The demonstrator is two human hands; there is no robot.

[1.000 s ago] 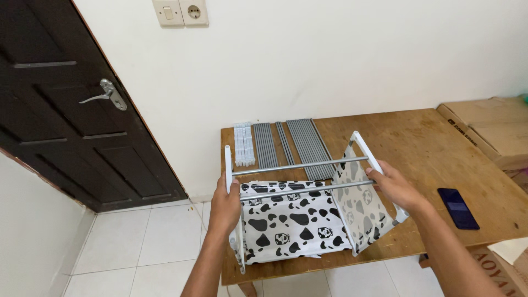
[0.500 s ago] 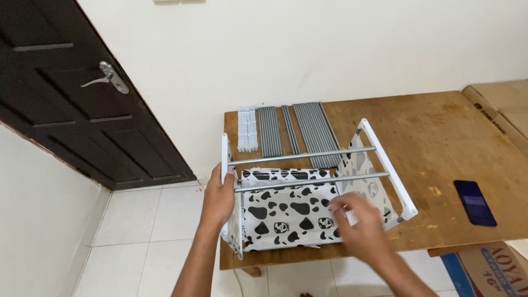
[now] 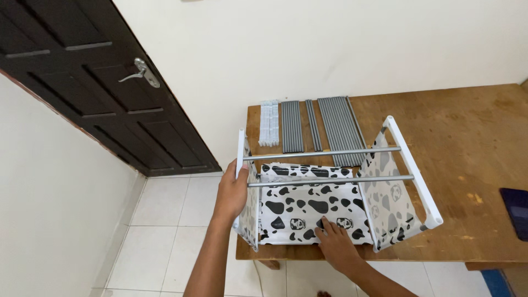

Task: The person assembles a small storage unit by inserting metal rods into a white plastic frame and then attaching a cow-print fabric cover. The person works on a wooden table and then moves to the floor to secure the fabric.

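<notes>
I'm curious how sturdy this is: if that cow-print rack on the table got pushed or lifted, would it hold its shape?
Probably light: the rack is only thin grey rods, white end frames and cow-print fabric. The fabric likely sags. It may wobble or skew when pushed; the left hand grips one end frame while the right hand presses the fabric.

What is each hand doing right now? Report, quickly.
Left hand: closed around the rack's white left side bar.
Right hand: open, flat on the cow-print fabric panel, holding nothing.

Two rods [image 3: 329, 166] bar rack top; gaps between passable; table [image 3: 484, 143] right bare.
</notes>
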